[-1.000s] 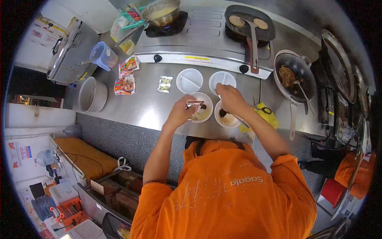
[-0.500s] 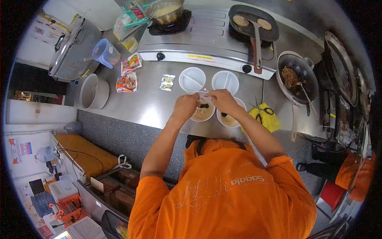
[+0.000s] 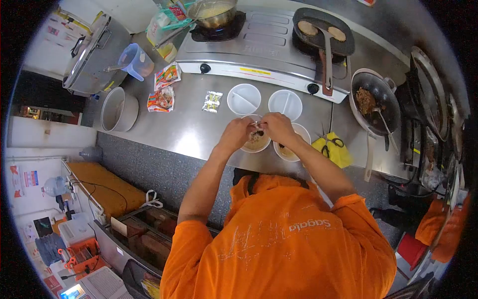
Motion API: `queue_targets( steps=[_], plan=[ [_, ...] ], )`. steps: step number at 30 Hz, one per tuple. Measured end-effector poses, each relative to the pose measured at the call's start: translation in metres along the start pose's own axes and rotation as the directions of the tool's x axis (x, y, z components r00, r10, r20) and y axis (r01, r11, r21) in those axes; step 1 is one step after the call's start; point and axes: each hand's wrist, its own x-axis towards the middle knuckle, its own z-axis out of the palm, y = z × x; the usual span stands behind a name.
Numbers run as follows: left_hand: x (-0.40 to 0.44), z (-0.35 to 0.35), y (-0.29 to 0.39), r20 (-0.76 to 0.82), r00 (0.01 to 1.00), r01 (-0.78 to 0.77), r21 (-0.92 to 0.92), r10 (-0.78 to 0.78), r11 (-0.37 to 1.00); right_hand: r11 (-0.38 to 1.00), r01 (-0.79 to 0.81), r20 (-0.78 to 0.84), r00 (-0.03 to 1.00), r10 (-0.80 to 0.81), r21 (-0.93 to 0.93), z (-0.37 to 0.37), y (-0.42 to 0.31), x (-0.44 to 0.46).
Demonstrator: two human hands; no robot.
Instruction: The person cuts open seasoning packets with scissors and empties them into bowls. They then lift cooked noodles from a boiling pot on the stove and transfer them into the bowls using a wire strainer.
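My left hand [image 3: 238, 133] and my right hand [image 3: 278, 128] meet over the far rim of a white bowl [image 3: 256, 148], which holds pale brown contents with a dark patch. Pinched between the fingers of both hands is a small clear sachet [image 3: 256, 119], mostly hidden by them. Under my right wrist stands a second white bowl [image 3: 291, 157] with similar contents, partly covered by the forearm. Just beyond my hands are two white divided bowls, one on the left [image 3: 244, 98] and one on the right [image 3: 285, 104].
Silvery sachets [image 3: 212, 101] and red-white packets [image 3: 167, 76] lie left. Scissors [image 3: 331, 144] rest on a yellow cloth [image 3: 339, 155] at right. Behind is a gas stove [image 3: 259, 50] with a pot [image 3: 215, 20] and griddle pan [image 3: 343, 47]. A wok [image 3: 386, 97] holds brown food.
My hands have come closer together and lower over the left bowl, the sachet still between them. The whole view has shifted slightly.
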Motion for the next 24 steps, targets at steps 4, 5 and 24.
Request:
queue_targets(
  steps=[4,5,24],
  plan=[
    [0.000,-0.006,0.001,-0.094,0.995,-0.020,-0.036,0.016,0.999,1.000,-0.021,0.023,1.000,0.021,-0.011,-0.004,0.000,0.003],
    [-0.001,-0.004,0.000,-0.030,1.000,0.000,0.022,0.000,1.000,0.999,-0.053,0.057,0.997,0.053,-0.010,-0.006,0.000,0.003],
    [0.005,-0.001,-0.005,-0.089,0.994,0.052,-0.109,-0.062,0.993,0.997,0.008,0.095,0.995,-0.002,-0.071,-0.011,-0.012,0.005]
  ],
)
